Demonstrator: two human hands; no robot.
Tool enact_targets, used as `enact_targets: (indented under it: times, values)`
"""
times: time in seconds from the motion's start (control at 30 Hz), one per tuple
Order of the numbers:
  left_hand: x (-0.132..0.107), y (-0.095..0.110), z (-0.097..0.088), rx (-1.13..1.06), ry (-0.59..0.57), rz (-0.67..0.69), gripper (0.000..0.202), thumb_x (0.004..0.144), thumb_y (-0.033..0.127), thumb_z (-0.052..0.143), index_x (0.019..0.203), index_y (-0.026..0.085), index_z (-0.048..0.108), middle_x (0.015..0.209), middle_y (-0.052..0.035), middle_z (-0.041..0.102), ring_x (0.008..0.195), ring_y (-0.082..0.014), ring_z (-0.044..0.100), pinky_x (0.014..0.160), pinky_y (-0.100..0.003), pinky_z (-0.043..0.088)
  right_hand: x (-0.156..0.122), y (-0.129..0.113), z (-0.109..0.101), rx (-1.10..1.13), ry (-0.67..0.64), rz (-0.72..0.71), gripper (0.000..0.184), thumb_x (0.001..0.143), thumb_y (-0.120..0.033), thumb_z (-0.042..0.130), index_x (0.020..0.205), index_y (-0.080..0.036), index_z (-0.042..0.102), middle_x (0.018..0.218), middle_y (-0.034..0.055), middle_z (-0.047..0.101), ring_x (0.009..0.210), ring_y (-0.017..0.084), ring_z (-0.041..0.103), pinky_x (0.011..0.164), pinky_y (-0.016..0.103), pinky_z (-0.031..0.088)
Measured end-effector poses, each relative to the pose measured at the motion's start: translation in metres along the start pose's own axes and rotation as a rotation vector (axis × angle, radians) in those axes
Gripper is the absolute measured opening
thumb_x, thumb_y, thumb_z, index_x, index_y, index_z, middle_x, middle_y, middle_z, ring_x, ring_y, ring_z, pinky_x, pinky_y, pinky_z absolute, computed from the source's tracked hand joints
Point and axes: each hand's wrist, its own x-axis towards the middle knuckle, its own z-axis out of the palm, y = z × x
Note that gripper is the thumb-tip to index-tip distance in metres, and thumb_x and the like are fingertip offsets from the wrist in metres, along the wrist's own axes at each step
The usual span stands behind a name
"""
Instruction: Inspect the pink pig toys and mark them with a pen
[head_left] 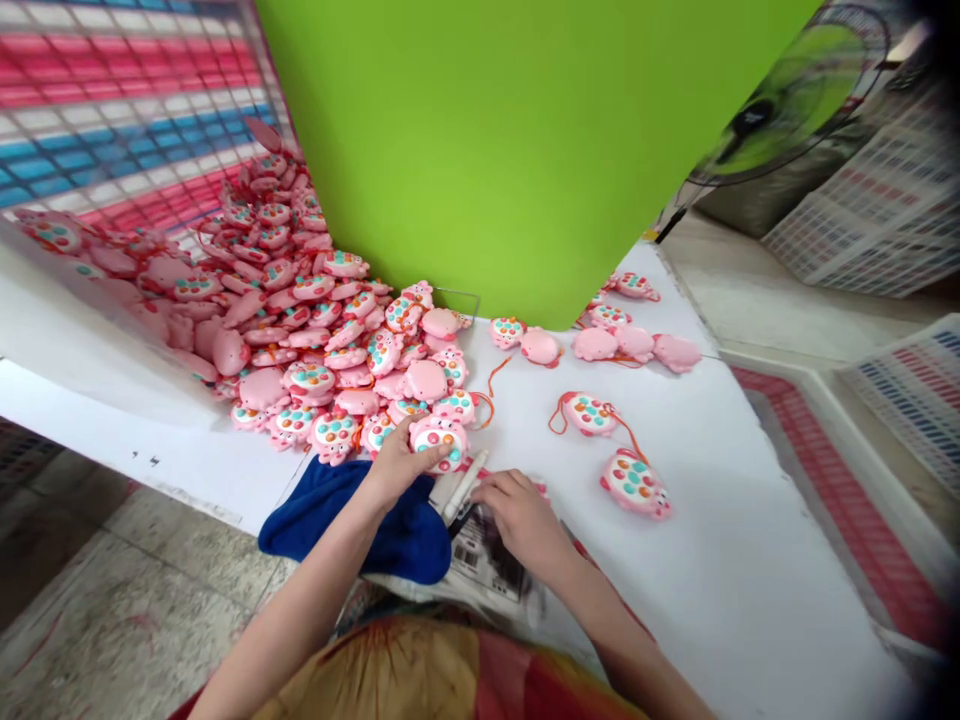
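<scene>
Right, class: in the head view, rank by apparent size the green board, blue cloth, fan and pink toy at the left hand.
1. green board
2. blue cloth and fan look alike; the fan stands farther off, so I leave them tied
3. pink toy at the left hand

Right of the toy pile (300,310) the bench (750,620) lies mostly bare, broken only by two loose toys (592,413). Behind the pile a green board (510,150) walls off the back; a blue cloth (352,515) lies just in front.
</scene>
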Motion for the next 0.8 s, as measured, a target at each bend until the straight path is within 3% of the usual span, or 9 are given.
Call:
enact_targets:
  times: [0.3,0.43,0.53,0.63,0.7,0.8]
  values:
    - [0.002,0.002,-0.004,0.047,0.018,0.063,0.062,0.056,0.034,0.084,0.108,0.016,0.058,0.092,-0.0028,0.065,0.079,-0.0158,0.061,0.073,-0.030,0.053,0.002,-0.005,-0.002,-0.088,-0.145,0.004,0.023,0.089,-0.015,0.052,0.106,-0.022,0.064,0.103,0.0066,0.062,0.101,0.023,0.047,0.087,0.037,0.039]
    - [-0.002,0.006,-0.001,0.042,-0.017,0.059,0.057,0.056,0.034,0.084,0.104,0.014,0.060,0.089,-0.0030,0.066,0.076,-0.0153,0.061,0.072,-0.029,0.052,0.004,-0.005,0.001,-0.157,-0.188,0.006,0.017,0.085,-0.018,0.060,0.100,-0.023,0.065,0.100,0.0067,0.062,0.100,0.025,0.048,0.086,0.039,0.039]
    - [-0.008,0.014,-0.001,0.019,-0.067,0.041,0.053,0.058,0.036,0.083,0.101,0.013,0.061,0.082,-0.0021,0.065,0.069,-0.0132,0.059,0.067,-0.027,0.051,0.002,0.000,-0.009,-0.139,-0.208,0.022,0.012,0.084,-0.016,0.060,0.096,-0.019,0.063,0.099,0.0076,0.061,0.099,0.025,0.049,0.086,0.040,0.040]
    - [-0.017,0.026,-0.007,0.129,-0.205,0.044,0.053,0.062,0.037,0.081,0.106,0.015,0.062,0.083,-0.0026,0.065,0.072,-0.0151,0.060,0.070,-0.028,0.051,-0.004,0.008,-0.032,-0.003,-0.164,0.071,0.012,0.089,-0.018,0.054,0.098,-0.017,0.061,0.096,0.0081,0.063,0.095,0.023,0.053,0.084,0.038,0.043]
    - [-0.022,0.034,-0.008,0.298,-0.343,0.118,0.050,0.063,0.036,0.080,0.107,0.017,0.065,0.098,-0.0065,0.065,0.094,-0.0219,0.061,0.085,-0.034,0.049,-0.009,0.012,-0.050,0.124,-0.079,0.110,0.015,0.091,-0.024,0.050,0.101,-0.019,0.061,0.096,0.0076,0.064,0.094,0.021,0.056,0.083,0.036,0.044]
    - [-0.029,0.042,-0.002,0.617,-0.545,0.287,0.043,0.063,0.037,0.080,0.102,0.021,0.070,0.130,-0.0101,0.053,0.129,-0.0316,0.040,0.106,-0.043,0.034,-0.013,0.012,-0.071,0.314,0.059,0.213,0.018,0.090,-0.034,0.052,0.099,-0.022,0.063,0.094,0.0053,0.065,0.089,0.019,0.059,0.079,0.033,0.046]
